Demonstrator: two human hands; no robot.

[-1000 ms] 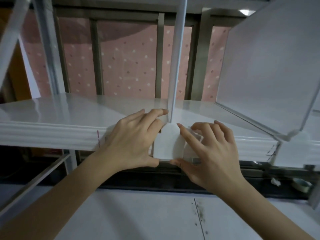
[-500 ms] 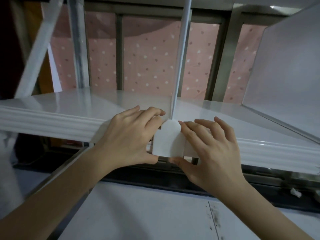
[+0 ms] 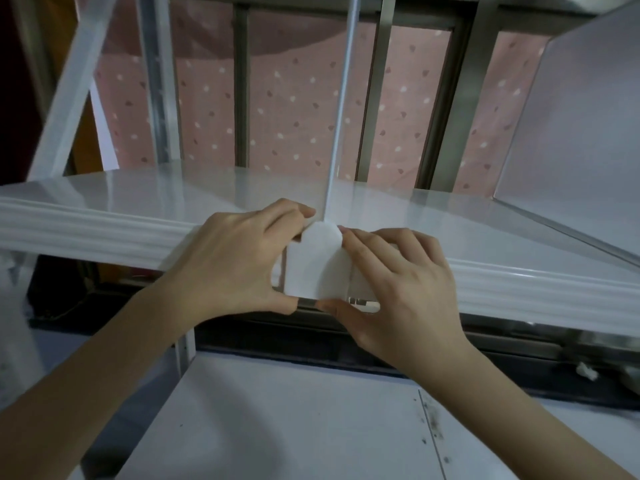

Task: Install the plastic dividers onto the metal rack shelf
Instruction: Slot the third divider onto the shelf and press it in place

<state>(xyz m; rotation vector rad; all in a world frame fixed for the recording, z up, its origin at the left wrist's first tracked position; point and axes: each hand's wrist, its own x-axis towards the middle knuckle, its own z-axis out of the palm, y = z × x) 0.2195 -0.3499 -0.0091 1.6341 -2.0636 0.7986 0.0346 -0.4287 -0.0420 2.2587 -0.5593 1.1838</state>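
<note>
A thin clear plastic divider point(image 3: 341, 109) stands edge-on on the white metal rack shelf point(image 3: 104, 199). Its white foot clip point(image 3: 317, 265) hangs over the shelf's front lip point(image 3: 86, 230). My left hand point(image 3: 235, 261) grips the clip from the left, fingers on top of the shelf edge, thumb under the lip. My right hand point(image 3: 398, 285) grips it from the right in the same way. A second clear divider point(image 3: 571, 140) stands on the shelf at the far right.
Grey rack uprights point(image 3: 159, 84) and bars stand behind the shelf, in front of a pink dotted curtain point(image 3: 294, 105). A lower grey shelf board point(image 3: 294, 427) lies below my forearms. A slanted white bar point(image 3: 72, 84) crosses the upper left.
The view has shifted left, so the right divider sits nearer the frame edge. Both hands stay on the foot clip, and the right fingers have closed in on it slightly.
</note>
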